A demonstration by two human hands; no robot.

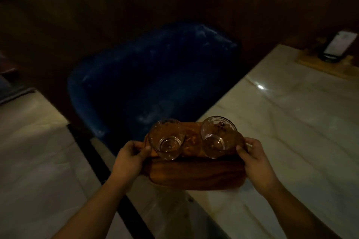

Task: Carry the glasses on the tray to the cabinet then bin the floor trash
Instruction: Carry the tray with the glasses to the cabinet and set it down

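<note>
A brown wooden tray (194,174) is held level in front of me, over the corner of a marble table. Two clear empty glasses stand upright on its far half: one on the left (167,139), one on the right (217,137). My left hand (130,159) grips the tray's left end, thumb on top beside the left glass. My right hand (254,163) grips the right end, thumb near the right glass. No floor trash or cabinet is visible.
A blue upholstered chair (151,75) stands straight ahead beyond the tray. A pale marble table (291,122) fills the right, with a small stand on a wooden board (330,52) at its far end. Another marble surface (29,141) lies at left. Dark wood panelling runs behind.
</note>
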